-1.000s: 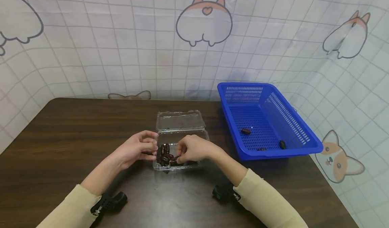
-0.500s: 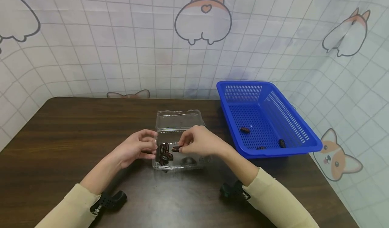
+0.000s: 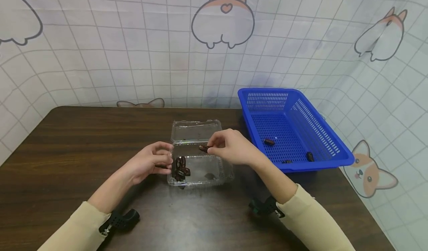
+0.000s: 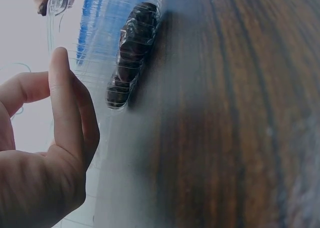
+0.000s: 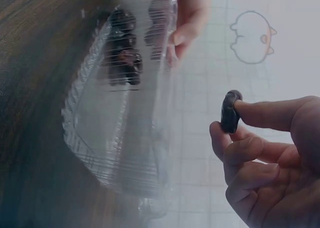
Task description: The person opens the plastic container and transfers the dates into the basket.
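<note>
My right hand (image 3: 234,147) pinches a dark brown date (image 3: 203,148) between thumb and fingertips, above the back right part of a clear plastic clamshell box (image 3: 200,184). The right wrist view shows that date (image 5: 230,112) held clear of the box wall. Several more dates (image 3: 181,165) lie bunched at the box's left end, also visible through the wall in the left wrist view. My left hand (image 3: 150,162) rests its fingertips against the box's left side, with the fingers loosely bent. The box lid (image 3: 196,131) lies folded back.
A blue plastic basket (image 3: 249,128) with perforated sides stands at the back right, holding a few dates (image 3: 269,142) on its floor. Behind the dark wooden table (image 3: 100,139) hangs a white gridded cloth (image 3: 150,58) with cartoon dogs.
My right hand has lifted a date out of the box's cluster and moved up and to the right with it. The left hand stays at the box's left side.
</note>
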`<state>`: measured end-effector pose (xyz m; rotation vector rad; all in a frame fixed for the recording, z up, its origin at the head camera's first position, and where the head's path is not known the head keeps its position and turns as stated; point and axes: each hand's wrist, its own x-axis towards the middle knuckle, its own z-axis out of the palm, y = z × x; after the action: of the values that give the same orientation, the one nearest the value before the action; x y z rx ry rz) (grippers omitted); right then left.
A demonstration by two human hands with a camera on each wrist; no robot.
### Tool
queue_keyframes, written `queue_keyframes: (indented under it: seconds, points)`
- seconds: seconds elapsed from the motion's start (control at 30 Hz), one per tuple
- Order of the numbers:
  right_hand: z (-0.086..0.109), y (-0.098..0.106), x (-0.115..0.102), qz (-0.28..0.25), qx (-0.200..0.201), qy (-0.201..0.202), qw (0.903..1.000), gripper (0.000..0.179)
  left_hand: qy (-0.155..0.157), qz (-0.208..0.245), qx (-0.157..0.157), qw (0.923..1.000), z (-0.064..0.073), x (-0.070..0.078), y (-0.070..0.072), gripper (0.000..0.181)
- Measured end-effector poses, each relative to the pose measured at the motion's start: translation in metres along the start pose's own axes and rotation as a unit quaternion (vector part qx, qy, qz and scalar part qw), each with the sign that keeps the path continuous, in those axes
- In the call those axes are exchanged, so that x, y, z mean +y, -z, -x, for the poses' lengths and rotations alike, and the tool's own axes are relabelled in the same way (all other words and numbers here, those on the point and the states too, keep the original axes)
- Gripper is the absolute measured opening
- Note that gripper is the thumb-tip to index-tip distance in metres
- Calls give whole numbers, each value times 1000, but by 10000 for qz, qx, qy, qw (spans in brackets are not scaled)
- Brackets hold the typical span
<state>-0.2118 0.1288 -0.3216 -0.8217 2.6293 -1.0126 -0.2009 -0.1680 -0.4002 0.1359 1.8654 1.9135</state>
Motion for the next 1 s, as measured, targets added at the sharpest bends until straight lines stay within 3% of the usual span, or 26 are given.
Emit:
queue_keyframes:
  seconds: [0.4,0.67,1.0]
  points:
    - [14,19,1,-179,320,-140,9992,11,-44,-54,-13,10000,-2,0,1,53]
    - [30,35,7,-218,749,-186,9968,11,-40,-51,-8,10000,-1,-1,0,52]
    - [52,57,24,-284,1126,-638,9912,18,-32,-110,-52,9999,-1,-1,-1,51]
